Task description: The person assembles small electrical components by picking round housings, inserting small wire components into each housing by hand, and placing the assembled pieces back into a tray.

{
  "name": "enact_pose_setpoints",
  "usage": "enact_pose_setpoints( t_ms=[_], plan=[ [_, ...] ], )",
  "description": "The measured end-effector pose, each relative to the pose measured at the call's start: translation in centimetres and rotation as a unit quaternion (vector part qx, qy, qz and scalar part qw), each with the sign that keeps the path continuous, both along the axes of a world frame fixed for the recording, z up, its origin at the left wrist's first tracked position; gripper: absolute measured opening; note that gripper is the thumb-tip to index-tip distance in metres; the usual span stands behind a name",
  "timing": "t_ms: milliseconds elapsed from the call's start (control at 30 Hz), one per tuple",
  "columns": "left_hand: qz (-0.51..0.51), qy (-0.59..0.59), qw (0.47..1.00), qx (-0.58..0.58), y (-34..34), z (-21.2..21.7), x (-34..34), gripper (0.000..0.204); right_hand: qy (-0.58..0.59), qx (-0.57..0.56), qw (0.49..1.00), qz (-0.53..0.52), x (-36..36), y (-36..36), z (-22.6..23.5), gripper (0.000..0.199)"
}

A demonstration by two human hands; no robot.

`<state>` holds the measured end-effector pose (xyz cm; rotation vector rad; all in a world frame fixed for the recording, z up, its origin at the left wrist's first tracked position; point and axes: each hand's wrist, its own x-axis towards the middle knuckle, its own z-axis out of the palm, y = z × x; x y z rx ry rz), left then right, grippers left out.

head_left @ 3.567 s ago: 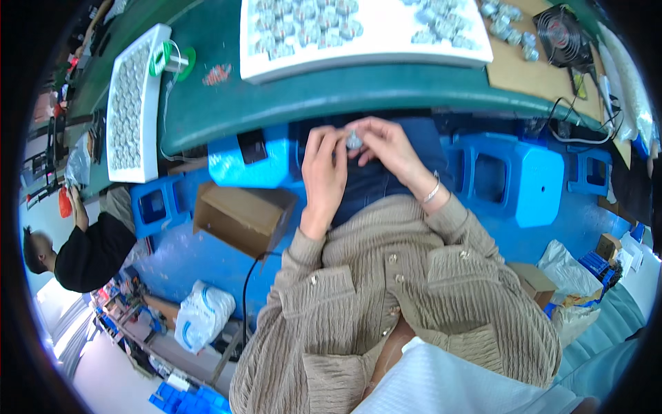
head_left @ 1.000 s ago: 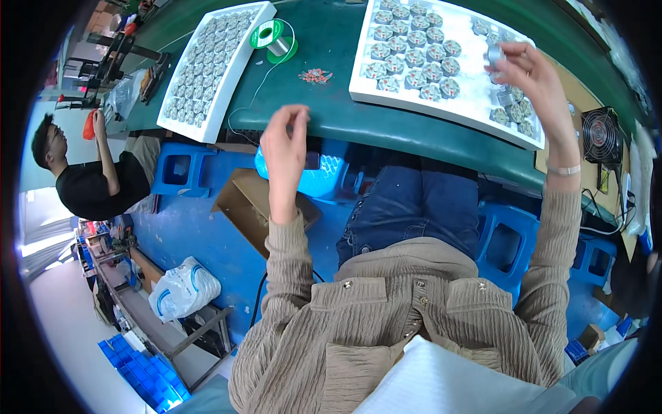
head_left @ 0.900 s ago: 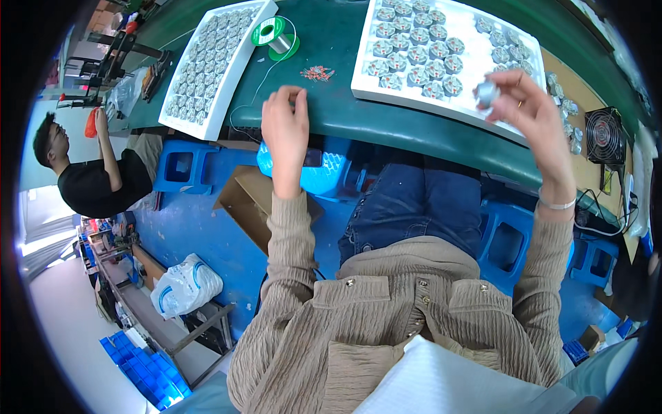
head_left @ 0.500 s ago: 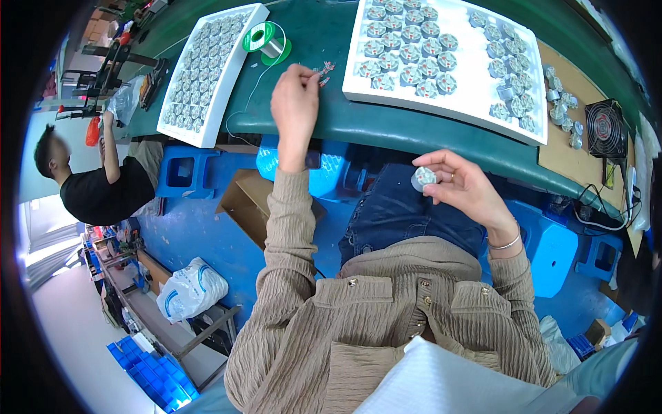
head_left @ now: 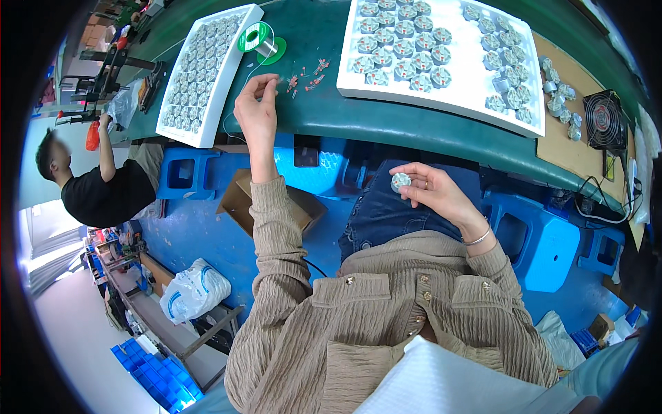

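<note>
My right hand (head_left: 436, 196) pinches a small round silver part (head_left: 400, 181) with red spots on its pale face, above my lap. Over the green bench, my left hand (head_left: 256, 109) has thumb and fingers pressed together; anything between them is too small to make out. Just right of those fingertips lie several small red components with thin wire leads (head_left: 314, 81). Behind the hand, a green-flanged spool of solder wire (head_left: 262, 43) rests on the bench, its loose strand running down beside the hand.
White foam trays with many similar round parts stand left (head_left: 227, 86) and right (head_left: 441, 105). At the far right, a black fan (head_left: 605, 120) and loose round parts (head_left: 560, 103) sit on a brown board. Another person (head_left: 103, 183) works at left. Blue stools (head_left: 534, 241) and a cardboard box (head_left: 303, 210) stand below.
My left hand has moved left, away from the red components, uncovering more of them. My right hand has shifted left and slightly toward me, still holding the round part.
</note>
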<state>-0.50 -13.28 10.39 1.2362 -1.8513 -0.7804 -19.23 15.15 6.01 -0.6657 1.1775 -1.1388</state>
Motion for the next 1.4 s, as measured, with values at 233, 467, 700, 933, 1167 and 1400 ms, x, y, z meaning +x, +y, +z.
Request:
enact_pose_setpoints(
  t_ms=[233,467,700,933,1167,1400],
  plan=[
    [0.019,-0.032,0.999,-0.013,-0.1,-0.6,0.6,0.011,-0.021,0.019,1.000,-0.013,0.3,0.8,-0.7,0.035],
    [-0.006,-0.108,0.991,-0.074,-1.2,-0.5,-1.3,0.009,-0.026,0.019,0.999,-0.032,0.4,0.9,-1.4,0.036],
    [-0.054,-0.262,0.960,-0.081,-3.1,0.3,-5.0,0.010,-0.010,0.016,0.999,-0.036,0.3,1.4,-1.8,0.036],
    [-0.028,-0.074,0.993,-0.089,-2.5,0.2,-4.9,0.011,-0.011,0.017,0.998,-0.057,-0.2,1.9,-2.3,0.035],
    [-0.066,0.221,0.965,0.127,1.7,0.5,-2.7,0.011,-0.021,0.013,0.997,-0.069,0.0,1.5,-2.7,0.034],
    [-0.174,0.243,0.894,0.334,13.4,-1.3,-2.6,0.011,0.023,0.013,0.991,-0.130,0.2,0.7,-2.9,0.031]
  ],
)
